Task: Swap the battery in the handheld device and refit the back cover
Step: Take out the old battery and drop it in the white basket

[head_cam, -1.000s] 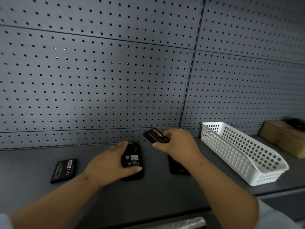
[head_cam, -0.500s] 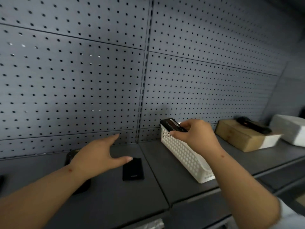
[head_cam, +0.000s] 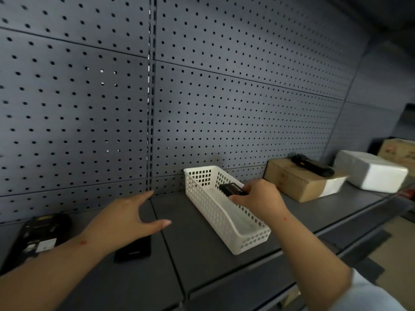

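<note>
Here the right hand (head_cam: pixel 258 196) reaches over the white basket (head_cam: pixel 208 212), its fingers (head_cam: pixel 239 199) pinched shut on a black battery (head_cam: pixel 231 189) that hangs inside the basket's rim, above its floor; whether the battery touches the far wall cannot be told. The basket stands on the grey shelf (head_cam: pixel 195 239), slanting from the pegboard (head_cam: pixel 224 108) toward the front edge.

The left hand (head_cam: pixel 125 218) hovers palm down over the shelf, fingers spread wide and holding nothing, the thumb pointing toward the basket. Under its wrist lies a flat black back cover (head_cam: pixel 134 252), partly hidden by the hand. Farther left, the handheld device (head_cam: pixel 38 234) lies back-up on the shelf, its battery bay open and showing labels inside; the forearm crosses its near end.

To the right of the basket a brown cardboard box (head_cam: pixel 298 182) sits on the shelf with another black handheld (head_cam: pixel 314 164) resting on top. Just beside it stands a white foam box (head_cam: pixel 370 173), and a further carton (head_cam: pixel 399 151) shows behind that at the frame's edge.
</note>
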Demonstrator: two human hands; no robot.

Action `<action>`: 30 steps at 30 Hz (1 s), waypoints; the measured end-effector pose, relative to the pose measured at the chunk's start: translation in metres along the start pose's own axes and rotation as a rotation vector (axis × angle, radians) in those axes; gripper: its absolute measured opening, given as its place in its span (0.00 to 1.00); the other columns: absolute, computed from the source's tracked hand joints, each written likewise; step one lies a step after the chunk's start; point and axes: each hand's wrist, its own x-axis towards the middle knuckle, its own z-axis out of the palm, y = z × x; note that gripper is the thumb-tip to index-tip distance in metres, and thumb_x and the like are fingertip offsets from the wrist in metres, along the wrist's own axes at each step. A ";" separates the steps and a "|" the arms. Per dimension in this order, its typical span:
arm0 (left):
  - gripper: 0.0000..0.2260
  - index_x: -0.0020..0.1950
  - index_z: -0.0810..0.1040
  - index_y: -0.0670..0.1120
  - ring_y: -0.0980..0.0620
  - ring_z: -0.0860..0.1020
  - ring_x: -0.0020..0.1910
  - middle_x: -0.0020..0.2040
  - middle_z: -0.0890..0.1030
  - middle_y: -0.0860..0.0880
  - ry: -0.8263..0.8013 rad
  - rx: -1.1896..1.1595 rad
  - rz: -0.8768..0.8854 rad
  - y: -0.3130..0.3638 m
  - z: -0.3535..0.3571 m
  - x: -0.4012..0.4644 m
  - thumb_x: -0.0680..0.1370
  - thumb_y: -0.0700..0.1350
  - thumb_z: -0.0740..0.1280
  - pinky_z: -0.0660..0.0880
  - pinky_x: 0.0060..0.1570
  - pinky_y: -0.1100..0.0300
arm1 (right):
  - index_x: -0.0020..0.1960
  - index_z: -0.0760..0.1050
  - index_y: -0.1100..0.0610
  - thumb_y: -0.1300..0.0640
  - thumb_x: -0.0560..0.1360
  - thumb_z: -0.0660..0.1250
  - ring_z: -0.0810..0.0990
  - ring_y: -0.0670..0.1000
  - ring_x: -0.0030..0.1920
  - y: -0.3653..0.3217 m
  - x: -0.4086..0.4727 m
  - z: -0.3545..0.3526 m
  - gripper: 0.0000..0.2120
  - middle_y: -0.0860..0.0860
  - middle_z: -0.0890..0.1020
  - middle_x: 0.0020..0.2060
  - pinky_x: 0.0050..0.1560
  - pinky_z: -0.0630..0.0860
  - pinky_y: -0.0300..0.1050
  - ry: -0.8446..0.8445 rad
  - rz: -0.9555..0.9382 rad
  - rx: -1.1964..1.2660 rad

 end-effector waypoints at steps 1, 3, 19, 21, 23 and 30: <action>0.58 0.73 0.57 0.55 0.56 0.69 0.66 0.70 0.69 0.52 0.006 0.000 0.000 -0.001 0.002 0.002 0.47 0.82 0.49 0.66 0.59 0.64 | 0.45 0.81 0.60 0.45 0.67 0.71 0.78 0.50 0.31 0.001 0.004 0.005 0.18 0.55 0.84 0.37 0.27 0.72 0.40 -0.021 0.006 -0.016; 0.56 0.72 0.58 0.55 0.56 0.71 0.63 0.69 0.71 0.52 0.017 0.003 -0.007 -0.004 0.005 0.004 0.49 0.81 0.50 0.67 0.57 0.64 | 0.48 0.79 0.60 0.45 0.67 0.71 0.76 0.48 0.30 0.001 0.010 0.014 0.19 0.53 0.81 0.37 0.24 0.69 0.38 -0.057 0.012 -0.061; 0.49 0.72 0.58 0.53 0.54 0.66 0.69 0.72 0.65 0.53 0.044 0.004 -0.061 -0.028 -0.003 -0.005 0.56 0.77 0.57 0.63 0.67 0.59 | 0.57 0.74 0.61 0.56 0.76 0.62 0.80 0.54 0.52 -0.011 0.035 0.053 0.12 0.55 0.81 0.52 0.55 0.75 0.46 -0.347 0.049 -0.463; 0.48 0.72 0.58 0.53 0.54 0.66 0.69 0.72 0.66 0.52 0.054 0.014 -0.068 -0.030 -0.005 -0.008 0.57 0.75 0.58 0.63 0.67 0.60 | 0.57 0.74 0.61 0.56 0.76 0.62 0.80 0.53 0.54 -0.012 0.034 0.051 0.12 0.55 0.81 0.55 0.55 0.75 0.45 -0.363 0.039 -0.486; 0.48 0.73 0.58 0.52 0.54 0.67 0.69 0.72 0.66 0.51 0.058 0.019 -0.074 -0.035 -0.008 -0.012 0.57 0.74 0.58 0.64 0.66 0.60 | 0.54 0.75 0.61 0.52 0.76 0.62 0.79 0.52 0.50 -0.016 0.032 0.044 0.14 0.55 0.81 0.51 0.52 0.75 0.45 -0.364 0.024 -0.490; 0.50 0.72 0.60 0.51 0.53 0.77 0.55 0.65 0.76 0.47 0.106 0.025 -0.164 -0.058 -0.028 -0.040 0.56 0.77 0.55 0.69 0.58 0.62 | 0.64 0.71 0.60 0.46 0.74 0.64 0.78 0.55 0.54 -0.057 0.016 0.014 0.25 0.57 0.79 0.58 0.48 0.74 0.45 -0.015 -0.130 -0.219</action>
